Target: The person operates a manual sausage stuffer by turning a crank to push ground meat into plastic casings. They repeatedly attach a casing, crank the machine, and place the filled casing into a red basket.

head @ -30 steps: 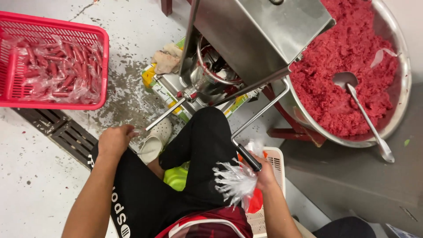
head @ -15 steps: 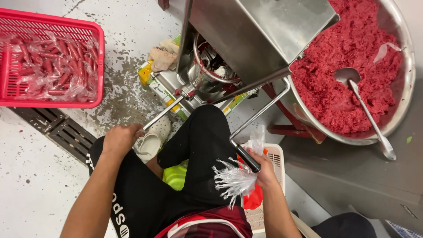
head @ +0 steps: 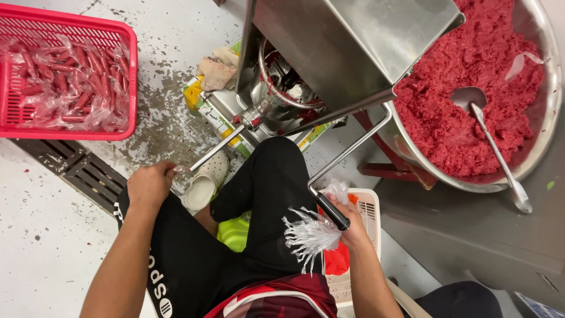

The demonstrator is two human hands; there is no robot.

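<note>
Two steel parts jut from the shiny metal sausage machine (head: 329, 53): a thin smooth nozzle tube (head: 215, 148) and a bent crank (head: 347, 154) with a black grip. Left hand (head: 150, 184) curls loosely at the tube's tip, fingers nearly closed. Right hand (head: 347, 221) clamps the crank's grip, with a white bundle of thin strings (head: 309, 235) beside it. Coarse red minced meat (head: 471, 88) fills a round steel basin (head: 550, 118).

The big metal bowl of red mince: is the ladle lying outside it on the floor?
No. The ladle rests in the metal bowl, scoop in the red mince, its handle over the rim.
</note>
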